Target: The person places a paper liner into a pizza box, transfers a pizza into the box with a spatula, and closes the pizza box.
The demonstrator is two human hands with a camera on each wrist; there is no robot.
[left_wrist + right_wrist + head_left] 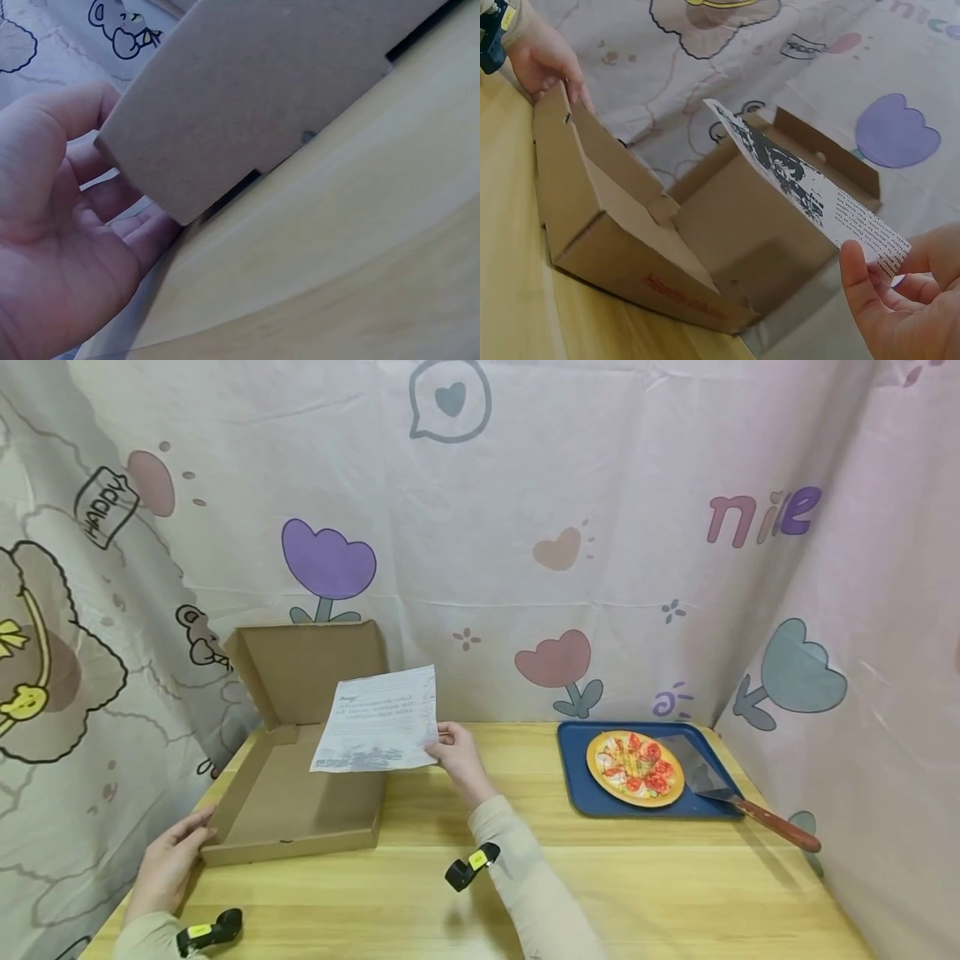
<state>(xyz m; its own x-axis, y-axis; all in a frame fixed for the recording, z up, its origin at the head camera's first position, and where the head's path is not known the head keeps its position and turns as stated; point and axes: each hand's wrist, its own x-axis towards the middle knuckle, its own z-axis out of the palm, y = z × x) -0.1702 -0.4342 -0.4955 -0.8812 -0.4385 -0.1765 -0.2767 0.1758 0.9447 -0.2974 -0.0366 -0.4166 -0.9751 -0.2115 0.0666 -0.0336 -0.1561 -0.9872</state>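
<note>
In the head view, your right hand (456,756) is just right of the box (277,814), thumb and fingers nearly closed, pinching the paper (378,718) near its lower right corner. The paper hangs above the box, overlapping its open base and raised lid in this view, with its far side unsupported. Your left hand (171,860) is at the box's near left corner, fingers bent against the wall. Well apart to the right of the box, the tray (576,793) bears a pizza (636,768) and a spatula (776,824) whose handle juts past the rim. In the left wrist view, your left fingers bend loosely round the box's corner; how firmly they grip, you cannot tell from here. A light, steady hold there should stop the box sliding. In the right wrist view, thumb and fingertips nip only one end of the paper, which slants over the box with its print showing. With so little held, it will probably sag or curl, so move it slowly, level it over the box's base, and mind that its free edge doesn't snag on the box's walls or lid.
</note>
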